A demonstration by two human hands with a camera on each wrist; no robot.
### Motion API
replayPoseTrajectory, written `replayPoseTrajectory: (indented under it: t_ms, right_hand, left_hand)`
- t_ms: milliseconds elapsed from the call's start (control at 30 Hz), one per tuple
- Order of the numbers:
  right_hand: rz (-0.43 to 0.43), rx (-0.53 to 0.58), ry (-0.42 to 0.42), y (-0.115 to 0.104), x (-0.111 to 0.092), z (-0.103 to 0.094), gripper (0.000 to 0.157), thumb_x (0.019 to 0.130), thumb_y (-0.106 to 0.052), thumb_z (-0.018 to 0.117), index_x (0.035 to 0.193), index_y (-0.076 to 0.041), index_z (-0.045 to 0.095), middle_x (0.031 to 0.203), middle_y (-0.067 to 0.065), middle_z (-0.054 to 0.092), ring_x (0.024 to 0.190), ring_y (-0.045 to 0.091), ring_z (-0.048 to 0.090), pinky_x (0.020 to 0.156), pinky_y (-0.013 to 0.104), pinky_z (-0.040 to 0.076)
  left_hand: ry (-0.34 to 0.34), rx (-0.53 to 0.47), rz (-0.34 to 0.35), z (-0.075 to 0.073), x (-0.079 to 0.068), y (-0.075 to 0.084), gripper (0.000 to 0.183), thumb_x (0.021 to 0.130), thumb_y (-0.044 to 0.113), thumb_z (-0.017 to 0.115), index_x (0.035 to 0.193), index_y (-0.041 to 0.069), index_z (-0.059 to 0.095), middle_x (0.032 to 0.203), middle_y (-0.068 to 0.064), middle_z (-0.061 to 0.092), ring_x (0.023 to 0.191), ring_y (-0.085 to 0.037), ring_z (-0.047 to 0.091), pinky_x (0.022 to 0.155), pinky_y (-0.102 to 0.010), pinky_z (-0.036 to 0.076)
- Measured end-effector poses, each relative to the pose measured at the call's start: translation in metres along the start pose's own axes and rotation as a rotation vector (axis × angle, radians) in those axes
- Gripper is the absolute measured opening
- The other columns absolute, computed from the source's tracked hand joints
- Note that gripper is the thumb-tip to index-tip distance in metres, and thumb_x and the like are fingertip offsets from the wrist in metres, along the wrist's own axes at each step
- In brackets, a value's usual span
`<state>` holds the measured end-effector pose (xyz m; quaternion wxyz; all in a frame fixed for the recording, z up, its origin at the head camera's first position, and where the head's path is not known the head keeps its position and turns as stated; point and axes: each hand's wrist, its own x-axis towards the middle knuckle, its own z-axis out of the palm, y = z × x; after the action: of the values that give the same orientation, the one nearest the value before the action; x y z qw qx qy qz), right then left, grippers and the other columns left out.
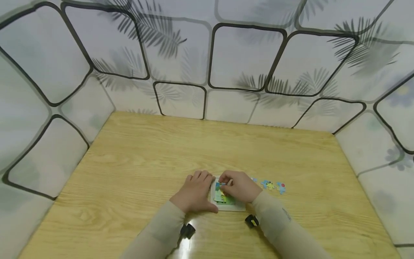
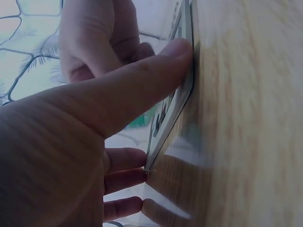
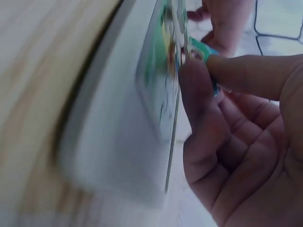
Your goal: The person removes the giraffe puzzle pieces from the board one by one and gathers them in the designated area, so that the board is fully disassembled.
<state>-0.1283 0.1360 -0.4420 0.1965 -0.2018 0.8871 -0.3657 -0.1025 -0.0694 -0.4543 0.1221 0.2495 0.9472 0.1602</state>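
Note:
A small jigsaw puzzle board with a white border and a green and blue picture lies flat on the table. My left hand rests along its left side, fingers spread toward the far corner. The left thumb lies straight and presses on the board's near edge in the left wrist view. Over the picture, my right hand pinches a small jigsaw piece between thumb and forefinger. Green and blue show on the piece; the fingers hide most of it.
To the right of the board lie several loose jigsaw pieces, blue and yellow, one with a red spot. A patterned cloth wall surrounds the wooden table at the back and sides. Each wrist wears a black device.

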Motion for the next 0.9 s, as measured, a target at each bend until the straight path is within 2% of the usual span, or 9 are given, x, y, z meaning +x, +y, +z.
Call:
replayPoseTrajectory:
  t_ms: [200,300,533,667,833,900]
  right_hand:
    - [0.007,-0.069,0.004,-0.004,0.007,0.006,0.009,0.092,-0.012,0.072,0.097,-0.017,0.068,0.085,-0.007,0.063,0.075,0.009,0.058,0.068,0.029,0.049]
    - [-0.001,-0.061,-0.025,-0.002,0.006,0.009,0.009,0.092,-0.012,0.073,0.098,-0.015,0.068,0.083,-0.006,0.062,0.072,0.01,0.058,0.066,0.029,0.049]
    - [-0.033,-0.075,-0.041,0.004,0.002,0.011,0.008,0.093,-0.013,0.072,0.098,-0.018,0.068,0.083,-0.008,0.06,0.072,0.01,0.056,0.066,0.028,0.048]
    - [-0.036,-0.028,-0.035,0.007,0.0,0.009,0.006,0.095,-0.014,0.069,0.099,-0.018,0.069,0.083,-0.007,0.061,0.074,0.011,0.057,0.067,0.029,0.048]
    - [0.002,0.069,0.02,0.014,-0.007,-0.006,0.011,0.098,-0.016,0.065,0.107,-0.014,0.07,0.085,-0.004,0.064,0.073,0.014,0.06,0.064,0.03,0.05]
    - [0.014,0.046,0.039,0.019,-0.015,-0.017,0.012,0.098,-0.017,0.065,0.108,-0.013,0.07,0.086,-0.004,0.064,0.073,0.014,0.06,0.064,0.029,0.05]
  left_hand:
    - [0.012,-0.006,-0.005,-0.001,0.003,0.0,0.077,0.087,0.067,0.064,0.14,0.014,0.051,0.14,-0.003,0.046,0.13,-0.026,0.04,0.103,-0.049,0.037]
    - [0.027,0.005,-0.009,0.0,0.001,0.001,0.069,0.091,0.06,0.063,0.139,0.012,0.053,0.137,-0.003,0.049,0.128,-0.026,0.042,0.101,-0.049,0.039]
    - [0.047,-0.004,-0.017,0.004,-0.003,0.004,0.068,0.09,0.055,0.068,0.139,0.011,0.053,0.132,-0.002,0.052,0.126,-0.026,0.043,0.1,-0.049,0.039]
    - [0.057,-0.002,-0.018,0.005,-0.002,0.003,0.067,0.09,0.055,0.069,0.138,0.01,0.054,0.132,-0.003,0.052,0.125,-0.025,0.044,0.098,-0.048,0.04]
    - [0.064,0.011,-0.02,0.005,0.0,0.002,0.068,0.089,0.056,0.069,0.137,0.01,0.055,0.131,-0.003,0.052,0.123,-0.025,0.045,0.095,-0.047,0.041]
    - [0.058,0.014,-0.023,0.005,0.001,0.002,0.069,0.089,0.057,0.068,0.137,0.01,0.054,0.132,-0.003,0.052,0.124,-0.025,0.044,0.096,-0.047,0.04]
